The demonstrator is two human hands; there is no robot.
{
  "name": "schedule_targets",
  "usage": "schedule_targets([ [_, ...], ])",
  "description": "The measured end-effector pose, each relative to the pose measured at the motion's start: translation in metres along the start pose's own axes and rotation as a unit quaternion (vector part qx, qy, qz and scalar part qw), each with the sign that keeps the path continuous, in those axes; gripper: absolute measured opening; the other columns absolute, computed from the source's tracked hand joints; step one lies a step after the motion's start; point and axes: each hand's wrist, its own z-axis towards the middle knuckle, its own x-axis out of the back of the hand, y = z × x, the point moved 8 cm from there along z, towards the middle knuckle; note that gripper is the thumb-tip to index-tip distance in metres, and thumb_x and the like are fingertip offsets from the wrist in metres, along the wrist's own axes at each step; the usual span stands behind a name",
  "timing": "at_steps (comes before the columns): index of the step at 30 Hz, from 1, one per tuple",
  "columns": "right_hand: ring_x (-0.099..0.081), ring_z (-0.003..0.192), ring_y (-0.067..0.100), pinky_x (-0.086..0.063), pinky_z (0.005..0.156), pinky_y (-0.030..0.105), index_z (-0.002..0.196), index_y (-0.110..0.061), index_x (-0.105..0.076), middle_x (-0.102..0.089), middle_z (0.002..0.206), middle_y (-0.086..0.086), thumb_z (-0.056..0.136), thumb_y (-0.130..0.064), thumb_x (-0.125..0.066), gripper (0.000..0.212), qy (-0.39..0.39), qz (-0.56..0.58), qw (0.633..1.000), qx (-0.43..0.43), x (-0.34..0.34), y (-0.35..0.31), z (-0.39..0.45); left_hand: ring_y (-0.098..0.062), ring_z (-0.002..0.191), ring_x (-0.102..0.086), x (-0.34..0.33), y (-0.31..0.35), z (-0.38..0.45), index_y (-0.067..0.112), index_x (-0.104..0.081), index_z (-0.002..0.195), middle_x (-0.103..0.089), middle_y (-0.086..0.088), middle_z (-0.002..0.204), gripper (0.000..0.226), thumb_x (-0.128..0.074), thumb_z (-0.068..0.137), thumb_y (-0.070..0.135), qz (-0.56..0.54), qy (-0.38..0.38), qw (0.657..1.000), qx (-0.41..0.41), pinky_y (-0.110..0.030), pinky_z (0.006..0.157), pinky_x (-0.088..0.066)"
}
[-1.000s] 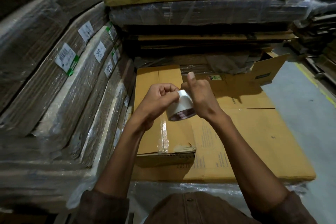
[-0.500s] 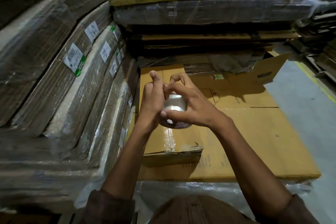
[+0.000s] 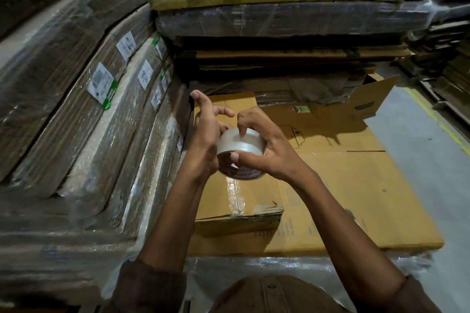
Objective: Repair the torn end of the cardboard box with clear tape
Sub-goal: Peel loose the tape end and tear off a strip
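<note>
Cardboard box lies flat under both hands, which hold a roll of clear tape above it.

The right hand grasps the roll, thumb on its near rim and fingertips curled onto its top; the left hand cups its left side, upper fingers spread free. Below them a smaller folded carton, its near end torn, carries a strip of clear tape and rests on the box. Plastic-wrapped cardboard bundles stand to the left.
</note>
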Motion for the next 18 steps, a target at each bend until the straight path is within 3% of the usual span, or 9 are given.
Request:
schedule_targets([
  [5,-0.053,0.105,0.013,-0.049,0.08,0.025,0.108,-0.023,-0.051,-0.048,0.114,-0.011,0.079,-0.039,-0.071,0.038,0.027,0.003,1.0,-0.001,0.007,0.003,-0.001,-0.016,0.038,-0.044,0.0,-0.001,0.004,0.014,-0.057,0.085,-0.046,-0.008,0.058,0.083,-0.007,0.092,0.079,-0.047,0.007,0.999,0.015,-0.018,0.04,-0.038],
  [9,-0.055,0.095,0.014,-0.049,0.065,0.025,0.11,-0.027,-0.048,-0.048,0.115,-0.011,0.079,-0.036,-0.071,0.04,0.043,0.036,0.998,-0.017,0.013,0.005,-0.003,-0.016,0.037,-0.041,0.004,-0.005,0.011,0.013,-0.053,0.082,-0.045,-0.004,0.05,0.077,-0.013,0.095,0.077,-0.096,0.022,0.995,0.034,-0.017,0.043,-0.035],
  [12,-0.056,0.091,0.035,-0.051,0.063,0.039,0.111,-0.029,-0.047,-0.048,0.114,0.001,0.079,-0.03,-0.072,0.041,0.055,0.069,0.996,-0.022,0.017,0.008,-0.004,-0.017,0.041,-0.042,0.009,-0.001,0.015,0.013,-0.05,0.078,-0.046,-0.004,0.053,0.072,-0.017,0.097,0.075,-0.137,0.036,0.989,0.038,-0.019,0.045,-0.036],
  [14,-0.055,0.091,0.041,-0.051,0.065,0.039,0.112,-0.029,-0.047,-0.047,0.115,0.012,0.08,-0.027,-0.072,0.04,0.062,0.081,0.995,-0.018,0.017,0.007,-0.004,-0.02,0.05,-0.045,0.011,-0.002,0.017,0.013,-0.049,0.079,-0.048,-0.006,0.061,0.071,-0.02,0.097,0.075,-0.168,0.042,0.984,0.049,-0.024,0.052,-0.039],
  [16,-0.055,0.089,0.04,-0.051,0.068,0.033,0.111,-0.033,-0.047,-0.045,0.115,0.02,0.081,-0.025,-0.072,0.04,0.078,0.09,0.993,-0.011,0.018,0.005,-0.003,-0.021,0.056,-0.049,0.01,-0.005,0.018,0.012,-0.051,0.085,-0.052,-0.008,0.069,0.07,-0.022,0.097,0.074,-0.203,0.042,0.976,0.066,-0.026,0.055,-0.042],
  [18,-0.055,0.085,0.031,-0.05,0.071,0.029,0.111,-0.035,-0.047,-0.044,0.112,0.026,0.082,-0.025,-0.072,0.039,0.1,0.103,0.99,-0.002,0.021,0.004,-0.003,-0.02,0.05,-0.053,0.009,-0.009,0.017,0.01,-0.053,0.1,-0.056,-0.009,0.064,0.07,-0.022,0.098,0.073,-0.233,0.045,0.967,0.089,-0.022,0.051,-0.047],
])
